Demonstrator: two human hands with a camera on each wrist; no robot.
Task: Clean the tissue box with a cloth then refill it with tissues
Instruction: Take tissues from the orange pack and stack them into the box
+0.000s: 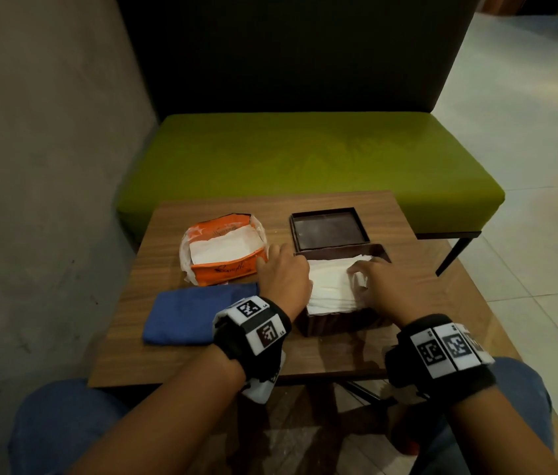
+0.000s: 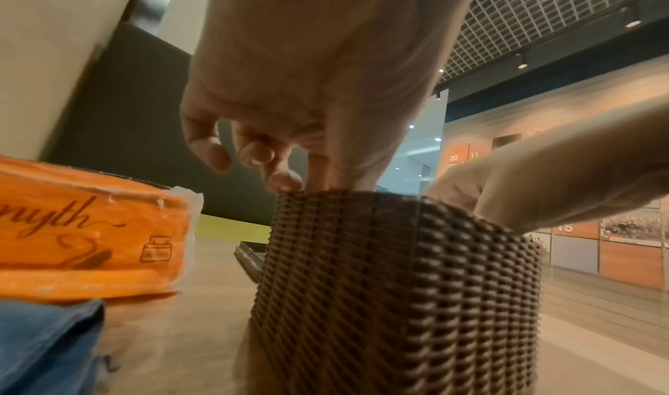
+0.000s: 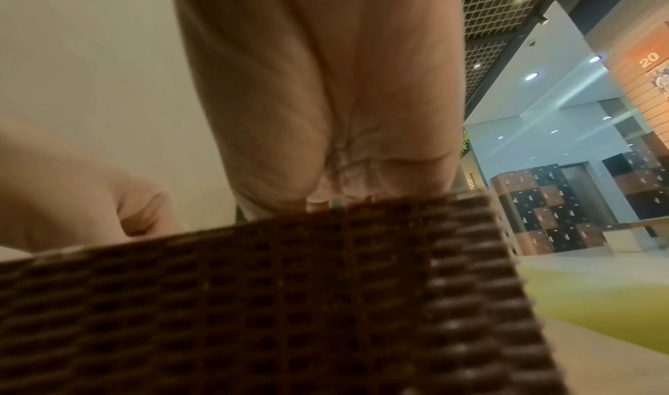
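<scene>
1 green bench [image 1: 305,159] stands behind 1 wooden table [image 1: 175,351], with a grey wall [image 1: 41,166] to the left and pale floor tiles [image 1: 527,166] to the right. On the table lie 5 things – 1 brown woven box [image 1: 336,325], 1 lid [image 1: 329,231], 1 orange pack [image 1: 222,250], 1 blue cloth [image 1: 188,313] and 1 stack of white tissues [image 1: 329,289]

The box sits near the table's middle, open at the top, with the stack inside it and rising a little above the near rim. The lid lies upturned just behind the box, touching or nearly touching its far wall. The pack is left of the box, torn open on top, with white sheets showing inside. The cloth lies folded in front of the pack, left of the box

2 hands work at the box, each with 1 black wristband bearing square markers. The left hand [image 1: 282,272] rests at the box's left rim – in the left wrist view its fingers [image 2: 282,178] curl down to the rim, yet whether they grasp anything I cannot tell. The right hand [image 1: 378,284] lies on the right part of the stack, fingers bent and pinching a crumpled fold of tissue
</scene>
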